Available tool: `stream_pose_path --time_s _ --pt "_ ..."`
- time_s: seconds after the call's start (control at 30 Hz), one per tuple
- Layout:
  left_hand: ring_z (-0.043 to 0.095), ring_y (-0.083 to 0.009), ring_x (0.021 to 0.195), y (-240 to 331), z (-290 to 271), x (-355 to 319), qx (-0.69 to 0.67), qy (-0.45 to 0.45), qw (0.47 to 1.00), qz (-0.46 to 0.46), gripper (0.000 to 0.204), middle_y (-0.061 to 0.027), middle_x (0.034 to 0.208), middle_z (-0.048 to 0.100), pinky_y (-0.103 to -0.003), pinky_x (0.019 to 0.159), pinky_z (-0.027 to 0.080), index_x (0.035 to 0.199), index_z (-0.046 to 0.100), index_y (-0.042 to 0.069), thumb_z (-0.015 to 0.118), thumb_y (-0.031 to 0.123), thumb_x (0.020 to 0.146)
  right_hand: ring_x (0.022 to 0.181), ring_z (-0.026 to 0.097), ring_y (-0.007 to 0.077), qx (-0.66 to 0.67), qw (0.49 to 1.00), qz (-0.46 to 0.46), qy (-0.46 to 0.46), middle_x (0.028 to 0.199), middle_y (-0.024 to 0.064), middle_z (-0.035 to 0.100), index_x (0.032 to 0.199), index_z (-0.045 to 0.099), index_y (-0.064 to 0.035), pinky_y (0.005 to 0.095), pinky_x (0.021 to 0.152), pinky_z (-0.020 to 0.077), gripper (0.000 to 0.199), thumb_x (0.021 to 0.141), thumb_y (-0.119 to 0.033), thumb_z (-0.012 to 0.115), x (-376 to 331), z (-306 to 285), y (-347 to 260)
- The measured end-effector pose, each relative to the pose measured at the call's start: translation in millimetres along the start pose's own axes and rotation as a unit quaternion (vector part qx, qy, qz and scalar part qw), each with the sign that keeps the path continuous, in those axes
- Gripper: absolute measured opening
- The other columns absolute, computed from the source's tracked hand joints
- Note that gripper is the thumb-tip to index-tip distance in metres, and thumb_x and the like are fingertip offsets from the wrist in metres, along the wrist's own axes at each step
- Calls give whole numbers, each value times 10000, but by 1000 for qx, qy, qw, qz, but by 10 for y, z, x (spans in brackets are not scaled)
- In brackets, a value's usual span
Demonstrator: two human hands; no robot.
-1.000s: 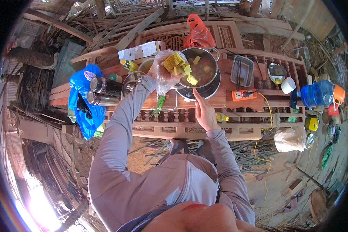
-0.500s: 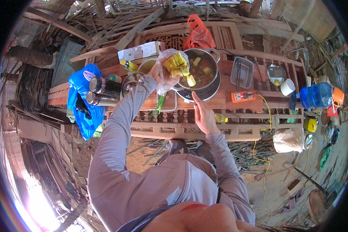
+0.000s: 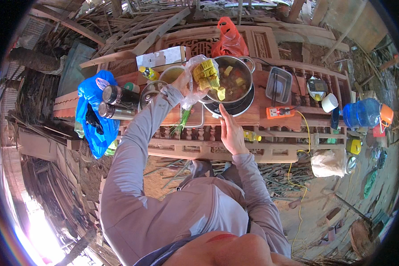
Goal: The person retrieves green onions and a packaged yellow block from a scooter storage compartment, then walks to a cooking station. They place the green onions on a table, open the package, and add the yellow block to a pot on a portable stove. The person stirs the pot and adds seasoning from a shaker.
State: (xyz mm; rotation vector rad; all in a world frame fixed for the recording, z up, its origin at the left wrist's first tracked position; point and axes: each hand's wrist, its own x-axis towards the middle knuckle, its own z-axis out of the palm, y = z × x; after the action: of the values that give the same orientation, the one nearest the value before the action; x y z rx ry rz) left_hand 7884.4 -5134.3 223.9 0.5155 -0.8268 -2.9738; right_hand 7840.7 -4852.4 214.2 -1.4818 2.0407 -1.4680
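Note:
My left hand (image 3: pixel 181 84) grips a clear plastic bag (image 3: pixel 191 98) holding a yellow tofu block (image 3: pixel 206 74), scored into cubes. It is at the left rim of a metal pot (image 3: pixel 237 94) of brothy stew, where yellow cubes (image 3: pixel 240 81) float among reddish pieces. One loose yellow cube (image 3: pixel 221 93) hangs at the block's lower edge, by the pot's rim. My right hand (image 3: pixel 232 135) is closed, index finger stretched along a thin tool, probably a knife; most of it is hidden. Its tip points toward that cube. The pot stands on a black cooker (image 3: pixel 241 107).
A red bag (image 3: pixel 230 42) is behind the pot. Left are a yellow-capped bottle (image 3: pixel 149 73), flasks (image 3: pixel 119 96) and a blue bag (image 3: pixel 86 99). A clear tray (image 3: pixel 279 82), orange power strip (image 3: pixel 280 112) with yellow cord and blue water jug (image 3: pixel 361 111) are to the right. Green onions (image 3: pixel 184 117) lie near.
The tofu block and bag have shifted slightly right, nearer the pot. The loose cube sits a little lower and further right. My right hand has barely moved.

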Motion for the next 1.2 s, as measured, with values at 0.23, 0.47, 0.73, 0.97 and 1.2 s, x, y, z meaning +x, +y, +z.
stream_pose_path --time_s 0.23,0.47,0.73,0.97,1.2 --pt "666 -224 922 -66 184 62 -25 83 993 85 344 -78 1036 676 -359 819 558 1150 597 78 471 347 976 766 629 381 6 999 -16 28 1040 166 621 1471 330 -196 462 593 518 584 933 -46 500 227 88 23" --pt "626 -218 977 -71 329 1 95 37 983 155 317 -71 1002 645 -343 917 506 1087 589 72 544 350 940 752 629 375 -3 1000 20 -5 1018 159 626 1475 326 -212 460 587 517 598 929 -37 497 -39 115 105" --pt "642 -220 931 -162 464 108 -50 102 988 102 318 -68 973 661 -351 877 519 1029 617 68 550 362 929 778 629 394 11 1000 14 15 1050 172 626 1479 313 -210 472 612 521 610 924 -39 498 240 149 208" --pt "655 -223 873 -185 217 266 -30 78 993 81 435 -60 957 684 -370 838 531 968 649 94 522 508 925 830 636 401 26 999 35 30 1082 194 627 1464 339 -201 473 651 528 583 926 -47 500 129 198 243" --pt "654 -230 890 -135 22 377 -8 124 992 38 533 -68 955 683 -380 857 533 972 654 106 517 615 893 821 635 405 27 998 51 34 1053 196 635 1464 338 -201 477 648 523 571 932 -70 502 214 265 371"
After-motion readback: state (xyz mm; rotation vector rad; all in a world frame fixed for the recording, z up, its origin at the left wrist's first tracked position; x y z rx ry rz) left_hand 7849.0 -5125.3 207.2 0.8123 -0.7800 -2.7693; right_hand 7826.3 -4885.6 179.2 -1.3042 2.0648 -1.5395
